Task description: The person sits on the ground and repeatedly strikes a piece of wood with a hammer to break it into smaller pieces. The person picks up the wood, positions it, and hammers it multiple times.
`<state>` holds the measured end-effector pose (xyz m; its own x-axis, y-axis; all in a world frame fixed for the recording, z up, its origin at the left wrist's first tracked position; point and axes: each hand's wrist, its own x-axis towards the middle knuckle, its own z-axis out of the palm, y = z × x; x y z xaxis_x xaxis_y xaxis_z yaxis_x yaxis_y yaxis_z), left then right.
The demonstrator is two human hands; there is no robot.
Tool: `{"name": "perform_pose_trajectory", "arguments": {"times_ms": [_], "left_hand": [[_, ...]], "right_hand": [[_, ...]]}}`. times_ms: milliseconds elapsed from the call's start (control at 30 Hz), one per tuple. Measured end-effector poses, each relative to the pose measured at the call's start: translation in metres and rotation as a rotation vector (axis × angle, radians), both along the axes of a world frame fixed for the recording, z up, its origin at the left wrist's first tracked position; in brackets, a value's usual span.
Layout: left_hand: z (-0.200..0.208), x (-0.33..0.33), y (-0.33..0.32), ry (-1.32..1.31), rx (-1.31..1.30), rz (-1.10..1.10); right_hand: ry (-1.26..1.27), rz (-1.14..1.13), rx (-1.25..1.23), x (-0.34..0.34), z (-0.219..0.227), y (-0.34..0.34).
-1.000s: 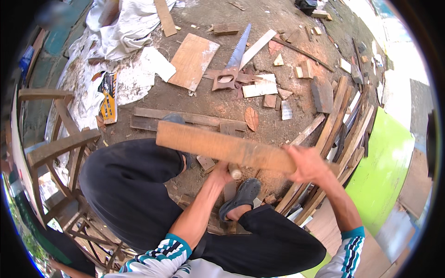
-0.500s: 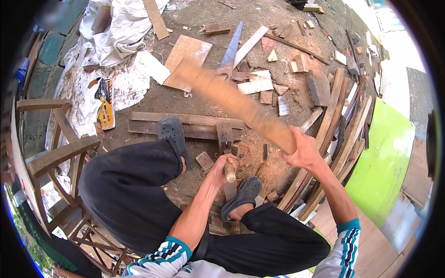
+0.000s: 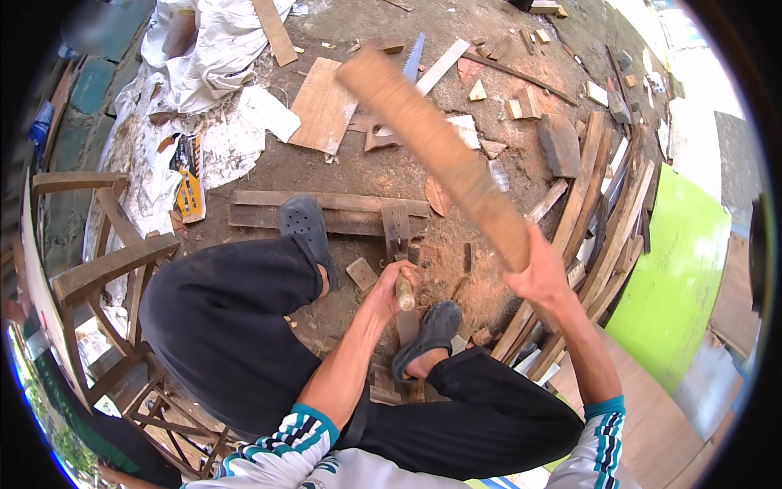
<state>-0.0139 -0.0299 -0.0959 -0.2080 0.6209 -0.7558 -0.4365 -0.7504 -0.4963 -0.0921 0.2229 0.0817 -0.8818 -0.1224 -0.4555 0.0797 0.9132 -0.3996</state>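
Observation:
My right hand (image 3: 539, 273) grips the lower end of a long, thick wooden block (image 3: 444, 159), blurred by motion and raised slantwise up to the left. My left hand (image 3: 391, 285) is wrapped round a chisel handle (image 3: 405, 293), pale round wood with its butt end toward me; the blade is hidden below the hand. Under that hand runs a narrow piece of wood (image 3: 396, 222), its far end resting on two brown boards (image 3: 326, 213) on the ground. My shoes (image 3: 432, 338) stand on either side of this piece.
A handsaw (image 3: 414, 57), a plywood piece (image 3: 319, 110) and offcuts lie ahead. Long timbers (image 3: 582, 196) and a green panel (image 3: 672, 277) are at the right. A wooden chair frame (image 3: 114, 265) stands left, near a white sack (image 3: 191, 69). Sawdust (image 3: 481, 277) covers the ground.
The wooden block in my right hand has swung up and to the right, now steeper and covering part of the handsaw. My left hand stays on the chisel handle in nearly the same place.

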Motion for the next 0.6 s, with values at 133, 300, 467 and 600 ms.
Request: {"name": "perform_pose_trajectory", "arguments": {"times_ms": [133,300,467,600], "left_hand": [[0.048,-0.002,0.003,0.171,-0.331,-0.099],[0.001,0.009,0.001,0.12,-0.096,-0.05],[0.025,0.027,0.007,0.465,-0.528,-0.135],[-0.017,0.022,-0.006,0.078,0.039,0.002]], "right_hand": [[-0.214,0.576,0.134,0.041,0.009,-0.006],[0.037,0.09,-0.031,0.02,0.0,0.01],[-0.145,0.503,0.089,0.047,0.0,0.015],[-0.005,0.41,0.127,0.02,0.019,0.009]]}}
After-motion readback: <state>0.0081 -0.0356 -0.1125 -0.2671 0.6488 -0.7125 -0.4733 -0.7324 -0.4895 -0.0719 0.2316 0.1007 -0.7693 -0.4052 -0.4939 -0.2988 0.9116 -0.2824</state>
